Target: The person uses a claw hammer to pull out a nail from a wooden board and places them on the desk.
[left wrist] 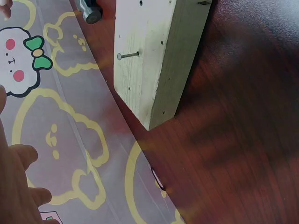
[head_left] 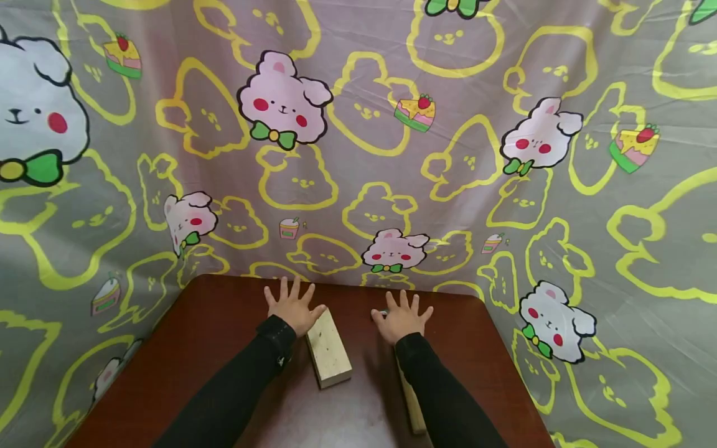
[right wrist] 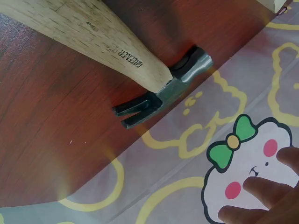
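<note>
A pale wooden block (head_left: 329, 350) lies on the dark red-brown table, left of the middle. A nail (left wrist: 128, 56) stands partly out of its upper face in the left wrist view. My left hand (head_left: 294, 308), fingers spread, hovers by the block's far left end and holds nothing. To the right lies a claw hammer (right wrist: 173, 86) with a wooden handle (head_left: 411, 398) and dark steel head. Over its head end is my right hand (head_left: 401, 317), fingers spread and empty, hiding part of the hammer. Whether either hand touches anything below it, I cannot tell.
The table (head_left: 224, 330) has its far edge just beyond the hands. A grey cloth (head_left: 370, 180) printed with cartoon animals hangs behind and along both sides of the table.
</note>
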Demonstrator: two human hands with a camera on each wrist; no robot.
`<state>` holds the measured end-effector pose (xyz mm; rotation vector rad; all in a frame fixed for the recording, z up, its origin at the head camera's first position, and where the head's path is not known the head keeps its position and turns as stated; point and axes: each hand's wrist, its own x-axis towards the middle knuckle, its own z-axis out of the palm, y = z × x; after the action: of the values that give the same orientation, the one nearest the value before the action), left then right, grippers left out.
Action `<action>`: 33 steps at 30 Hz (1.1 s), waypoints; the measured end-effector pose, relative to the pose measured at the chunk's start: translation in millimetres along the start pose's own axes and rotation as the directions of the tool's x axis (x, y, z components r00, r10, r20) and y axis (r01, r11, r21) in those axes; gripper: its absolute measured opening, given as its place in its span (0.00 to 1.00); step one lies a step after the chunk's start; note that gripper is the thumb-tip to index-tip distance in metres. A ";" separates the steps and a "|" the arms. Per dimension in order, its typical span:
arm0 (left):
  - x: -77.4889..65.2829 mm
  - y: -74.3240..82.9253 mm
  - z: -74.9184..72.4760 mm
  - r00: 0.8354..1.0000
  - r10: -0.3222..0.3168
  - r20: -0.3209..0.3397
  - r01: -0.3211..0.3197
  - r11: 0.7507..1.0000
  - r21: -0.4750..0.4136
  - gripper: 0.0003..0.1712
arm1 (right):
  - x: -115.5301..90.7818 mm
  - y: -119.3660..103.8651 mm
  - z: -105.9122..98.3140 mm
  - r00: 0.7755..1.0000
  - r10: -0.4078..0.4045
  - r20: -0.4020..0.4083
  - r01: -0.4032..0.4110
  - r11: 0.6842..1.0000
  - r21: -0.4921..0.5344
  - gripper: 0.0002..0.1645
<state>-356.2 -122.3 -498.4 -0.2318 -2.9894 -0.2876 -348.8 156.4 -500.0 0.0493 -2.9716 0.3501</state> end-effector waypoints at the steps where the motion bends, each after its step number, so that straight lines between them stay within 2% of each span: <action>1: -1.6 0.3 3.0 1.000 0.003 0.006 -0.003 1.000 -0.003 0.42 | -2.5 1.3 1.4 1.000 -0.003 -0.002 0.003 1.000 0.008 0.43; 7: -13.5 0.8 15.9 1.000 0.005 0.016 -0.004 1.000 -0.025 0.41 | -16.0 13.8 7.8 0.999 -0.014 0.039 0.015 1.000 -0.015 0.41; 11: -23.8 1.7 23.6 0.997 0.000 0.073 0.001 1.000 -0.015 0.39 | -22.9 28.9 9.7 0.997 -0.042 0.063 0.043 0.999 -0.022 0.41; 14: -30.5 1.5 31.6 0.995 0.019 0.102 -0.018 1.000 -0.016 0.40 | -28.2 41.5 7.4 0.996 -0.039 0.078 0.041 0.999 -0.031 0.40; 19: -39.2 -10.2 44.2 0.995 0.025 0.097 -0.024 1.000 -0.020 0.39 | -34.3 58.2 6.2 0.993 -0.017 0.120 0.021 0.999 -0.031 0.38; 23: -49.3 -29.5 55.1 0.990 0.010 0.141 -0.008 1.000 -0.011 0.40 | -37.3 67.1 19.1 0.980 0.015 0.197 -0.011 1.000 -0.021 0.39; 27: -65.0 -44.9 71.1 0.981 -0.013 0.193 0.018 1.000 -0.024 0.41 | -45.6 70.7 41.3 0.955 0.032 0.295 -0.029 0.999 -0.013 0.41; 30: -69.5 -46.9 79.0 0.974 -0.021 0.226 0.029 0.999 -0.031 0.41 | -48.2 70.9 51.8 0.941 0.039 0.336 -0.034 0.999 -0.021 0.42; 33: -72.4 -47.5 85.2 0.964 -0.026 0.265 0.038 0.999 -0.039 0.43 | -48.8 71.0 60.8 0.940 0.038 0.340 -0.029 0.999 -0.032 0.43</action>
<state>-302.8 -161.6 -600.2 -0.2446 -3.2558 -0.3512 -312.9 212.0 -582.1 0.0621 -3.3240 0.3368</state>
